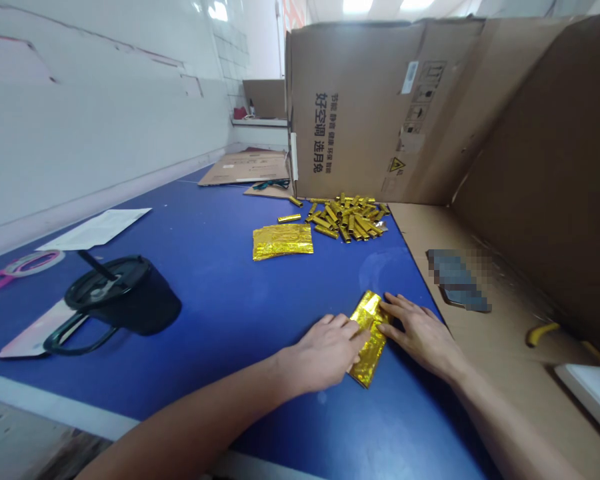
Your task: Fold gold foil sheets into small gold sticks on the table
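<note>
A strip of shiny gold foil paper (373, 363) lies slantwise on the blue tabletop, with folded layers at its upper part. My left hand (325, 350) is at its left edge, fingers bent together over the foil and thumb tucked low. At the opposite edge, my right hand (423, 333) rests with fingers stretched and thumb apart, the tips touching the foil. Farther away lies a flat stack of gold foil sheets (283, 241). Behind it to the right is a heap of small rolled gold tubes (350, 219), with one loose gold tube (289, 218) beside the stack.
A black mug (140, 300) with straw stands left, near a tape roll (35, 263) and a paper sheet (103, 228). A large cardboard box (360, 120) stands behind the heap. On cardboard at right lie a partly blurred dark flat object (457, 283) and a yellow-handled item (541, 333).
</note>
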### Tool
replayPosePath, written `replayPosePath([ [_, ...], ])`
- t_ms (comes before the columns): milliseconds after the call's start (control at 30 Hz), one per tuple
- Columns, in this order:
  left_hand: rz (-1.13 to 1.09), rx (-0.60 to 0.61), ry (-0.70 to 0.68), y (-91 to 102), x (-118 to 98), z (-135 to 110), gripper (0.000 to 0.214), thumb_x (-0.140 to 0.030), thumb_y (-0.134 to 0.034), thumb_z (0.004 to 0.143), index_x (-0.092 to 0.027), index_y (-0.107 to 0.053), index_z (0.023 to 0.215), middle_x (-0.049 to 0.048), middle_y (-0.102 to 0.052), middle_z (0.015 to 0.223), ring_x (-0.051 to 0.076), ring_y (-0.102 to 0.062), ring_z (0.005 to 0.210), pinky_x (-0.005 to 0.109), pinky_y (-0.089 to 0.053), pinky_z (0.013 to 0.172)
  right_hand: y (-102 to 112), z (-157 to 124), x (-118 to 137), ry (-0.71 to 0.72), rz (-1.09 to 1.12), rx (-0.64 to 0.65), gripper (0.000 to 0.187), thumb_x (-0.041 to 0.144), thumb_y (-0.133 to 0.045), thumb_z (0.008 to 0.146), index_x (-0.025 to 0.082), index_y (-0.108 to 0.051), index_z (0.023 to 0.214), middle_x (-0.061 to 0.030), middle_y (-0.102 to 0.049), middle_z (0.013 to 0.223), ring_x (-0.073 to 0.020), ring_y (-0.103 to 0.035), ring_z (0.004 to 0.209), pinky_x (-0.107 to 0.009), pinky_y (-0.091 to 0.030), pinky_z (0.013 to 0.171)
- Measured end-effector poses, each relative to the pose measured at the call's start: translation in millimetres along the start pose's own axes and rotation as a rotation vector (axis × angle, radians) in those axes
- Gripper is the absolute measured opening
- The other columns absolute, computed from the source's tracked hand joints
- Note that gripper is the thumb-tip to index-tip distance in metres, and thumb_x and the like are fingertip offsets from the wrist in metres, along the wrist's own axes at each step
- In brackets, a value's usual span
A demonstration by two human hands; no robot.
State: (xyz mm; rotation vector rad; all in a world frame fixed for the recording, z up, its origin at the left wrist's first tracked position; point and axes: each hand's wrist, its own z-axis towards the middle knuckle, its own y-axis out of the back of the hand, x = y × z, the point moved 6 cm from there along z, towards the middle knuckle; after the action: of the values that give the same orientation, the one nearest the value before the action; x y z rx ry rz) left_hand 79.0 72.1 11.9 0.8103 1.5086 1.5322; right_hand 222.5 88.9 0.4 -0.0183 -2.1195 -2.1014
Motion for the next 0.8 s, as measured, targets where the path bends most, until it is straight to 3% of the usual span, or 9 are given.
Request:
replayPosePath([
  [167,-0.008,0.009,-0.034,0.1,1.8,-0.5,0.035,-0.015,-0.042,0.076,-0.015,-0.042,0.111,0.0072,-0.052,0.098,0.02,-0.043,0.09,0.029,-0.033,0.075,-0.3,-0.5,1.1,-0.014,-0.03,0.004,0.047,0.045,-0.037,0.079,0.021,-0.046,0.118,-0.0053,-0.037,0.13,-0.0228,-0.03,0.119,-0.043,-0.027,0.093],
  [467,0.008,-0.009,-0.041,0.6,3.8,-1.1,0.036,-0.017,-0.043,0.076,-0.015,-0.041,0.112,0.0073,-0.051,0.098,0.02,-0.043,0.089,0.03,-0.033,0.075,0.0,-3.2,5.0,-0.048,-0.056,-0.011,0.043,0.041,-0.036,0.08,0.021,-0.046,0.116,-0.0068,-0.038,0.129,-0.024,-0.032,0.118,-0.046,-0.028,0.092],
  [667,0.003,-0.003,-0.029,-0.9,3.8,-1.5,0.047,-0.016,-0.046,0.074,-0.02,-0.034,0.119,0.0058,-0.049,0.101,0.02,-0.042,0.088,0.029,-0.032,0.074,-0.3,-2.3,4.3,-0.033,-0.056,-0.01,0.043,0.042,-0.038,0.079,0.022,-0.046,0.116,-0.0065,-0.039,0.129,-0.0241,-0.033,0.118,-0.045,-0.028,0.092],
  [800,0.015,0.004,-0.051,0.2,2.9,-1.3,0.044,-0.016,-0.048,0.073,-0.025,-0.04,0.115,0.0046,-0.05,0.097,0.02,-0.042,0.087,0.029,-0.032,0.072,0.8,-2.9,5.2,-0.036,-0.09,-0.023,0.043,0.04,-0.038,0.079,0.02,-0.048,0.115,-0.0072,-0.041,0.127,-0.0248,-0.034,0.117,-0.044,-0.028,0.092],
])
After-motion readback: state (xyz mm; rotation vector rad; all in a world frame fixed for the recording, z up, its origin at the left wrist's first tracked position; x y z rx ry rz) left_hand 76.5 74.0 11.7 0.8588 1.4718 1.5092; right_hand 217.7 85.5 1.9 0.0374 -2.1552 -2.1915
